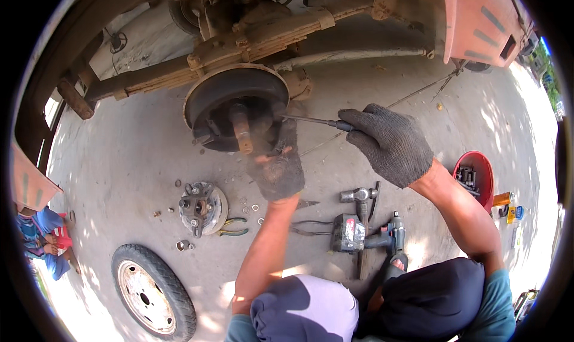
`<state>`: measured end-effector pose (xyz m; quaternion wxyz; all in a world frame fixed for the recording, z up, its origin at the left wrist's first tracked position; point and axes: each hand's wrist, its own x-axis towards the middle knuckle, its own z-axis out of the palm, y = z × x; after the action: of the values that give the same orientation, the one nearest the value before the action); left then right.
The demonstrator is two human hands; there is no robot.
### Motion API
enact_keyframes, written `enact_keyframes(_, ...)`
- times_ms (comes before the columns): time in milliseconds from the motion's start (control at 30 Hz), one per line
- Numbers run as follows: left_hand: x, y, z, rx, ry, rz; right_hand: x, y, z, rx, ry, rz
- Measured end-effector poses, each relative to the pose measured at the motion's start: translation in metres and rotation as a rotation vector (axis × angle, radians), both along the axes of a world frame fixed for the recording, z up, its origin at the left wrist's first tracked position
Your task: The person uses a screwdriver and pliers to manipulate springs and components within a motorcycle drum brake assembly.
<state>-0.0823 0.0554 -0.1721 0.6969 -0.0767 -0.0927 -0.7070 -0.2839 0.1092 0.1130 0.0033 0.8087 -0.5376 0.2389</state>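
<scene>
Both my hands wear dark grey knit gloves. My right hand (pixel 391 144) is closed around the dark handle of a screwdriver (pixel 320 121). Its thin shaft points left, and the tip reaches the right side of an opened wheel brake assembly (pixel 206 106). A rusty axle spindle (pixel 241 133) sticks out of the middle of the assembly. My left hand (pixel 276 171) is raised at the lower right of the brake, beside the spindle. Motion blur smears its fingers, and the brake parts partly hide them, so its grip does not show.
Above runs a rusty leaf spring (pixel 263 40). On the concrete lie a hub (pixel 218 207), pliers (pixel 232 232), a hammer (pixel 362 201), a cordless impact wrench (pixel 396 234) and a wheel (pixel 149 291). A red bucket (pixel 489 177) stands right; a seated person (pixel 51 246) is far left.
</scene>
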Motion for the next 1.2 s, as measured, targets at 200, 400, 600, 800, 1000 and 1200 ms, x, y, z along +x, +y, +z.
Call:
enact_keyframes(200, 0.016, 0.007, 0.056, -0.033, 0.158, -0.166, -0.008, 0.005, -0.006, 0.045, 0.032, -0.027)
enact_keyframes(400, 0.032, -0.005, 0.021, 0.106, 0.862, -0.643, -0.001, 0.009, -0.001, 0.021, -0.054, 0.004)
enact_keyframes(600, 0.028, -0.001, 0.033, 0.146, 0.872, -0.659, -0.003, 0.002, -0.012, 0.043, -0.073, 0.009)
enact_keyframes(800, 0.030, 0.000, 0.046, 0.337, 1.625, -1.008, -0.006, -0.002, -0.015, 0.102, -0.133, 0.008)
enact_keyframes(1000, 0.016, 0.010, 0.063, 0.232, 1.563, -0.804, -0.007, -0.006, -0.016, 0.114, -0.213, 0.025)
enact_keyframes(1200, 0.016, 0.013, 0.071, 0.234, 1.430, -0.737, -0.001, -0.001, -0.026, 0.051, -0.122, -0.054)
